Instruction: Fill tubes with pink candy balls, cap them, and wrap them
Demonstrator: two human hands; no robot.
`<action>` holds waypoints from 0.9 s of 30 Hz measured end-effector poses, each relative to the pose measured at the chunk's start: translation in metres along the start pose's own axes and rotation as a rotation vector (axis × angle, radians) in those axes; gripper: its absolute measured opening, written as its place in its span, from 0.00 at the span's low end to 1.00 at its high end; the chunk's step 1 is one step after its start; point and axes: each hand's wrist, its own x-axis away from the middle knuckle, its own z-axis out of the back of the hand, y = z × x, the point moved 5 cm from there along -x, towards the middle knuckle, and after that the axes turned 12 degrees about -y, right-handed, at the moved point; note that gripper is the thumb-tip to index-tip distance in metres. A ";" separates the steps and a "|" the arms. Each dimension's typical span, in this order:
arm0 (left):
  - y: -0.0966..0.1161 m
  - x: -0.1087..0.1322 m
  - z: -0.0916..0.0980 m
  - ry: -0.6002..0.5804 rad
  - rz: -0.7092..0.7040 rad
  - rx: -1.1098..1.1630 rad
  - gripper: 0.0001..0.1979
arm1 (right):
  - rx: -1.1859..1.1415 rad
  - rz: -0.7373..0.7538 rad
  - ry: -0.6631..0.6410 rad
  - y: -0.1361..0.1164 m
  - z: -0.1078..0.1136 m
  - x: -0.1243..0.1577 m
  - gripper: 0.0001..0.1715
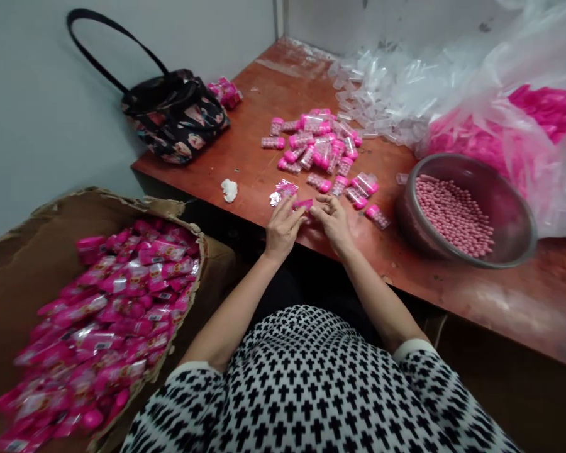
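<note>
At the table's front edge, my left hand [282,230] and my right hand [332,221] face each other with fingertips pinched. Between them is a small flat pink wrapper [303,204], one end at each hand's fingertips. Just beyond my left fingers lies a little pile of pink printed wrappers [287,187], with small silvery pieces [275,199] beside it. A heap of clear tubes with pink caps, filled with pink beads [318,141], lies behind my hands. Several more filled tubes [362,187] lie close to my right hand.
On the right stands a grey bowl [523,220] of pink beads [453,214]. Behind it are clear empty tubes [391,94] and a plastic bag of pink pieces [476,135]. A flowered handbag [177,119] sits at left, above a cardboard box [23,251] full of pink wrapped packs [122,308].
</note>
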 end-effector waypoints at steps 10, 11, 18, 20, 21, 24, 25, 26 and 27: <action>-0.028 0.027 -0.029 -0.084 0.459 0.442 0.17 | 0.504 -0.038 -0.032 -0.014 0.024 0.024 0.15; -0.028 0.028 -0.029 -0.069 0.468 0.440 0.16 | 0.689 -0.027 0.021 -0.023 0.033 0.027 0.14; -0.031 0.039 -0.033 0.028 0.575 0.562 0.14 | 1.541 -0.468 0.330 -0.055 0.114 0.051 0.18; -0.033 0.041 -0.035 0.059 0.607 0.628 0.13 | 1.547 -0.512 0.272 -0.052 0.120 0.056 0.16; -0.034 0.041 -0.035 0.072 0.619 0.663 0.13 | 1.519 -0.491 0.239 -0.050 0.118 0.059 0.14; -0.035 0.042 -0.036 0.124 0.635 0.787 0.12 | 1.198 -0.326 0.150 -0.041 0.097 0.070 0.15; -0.036 0.042 -0.036 0.152 0.641 0.832 0.12 | 1.016 -0.270 0.123 -0.037 0.085 0.076 0.16; -0.036 0.042 -0.035 0.182 0.649 0.876 0.11 | 0.807 -0.233 0.089 -0.031 0.072 0.082 0.18; -0.036 0.042 -0.035 0.212 0.656 0.917 0.11 | 0.608 -0.219 0.041 -0.024 0.058 0.088 0.19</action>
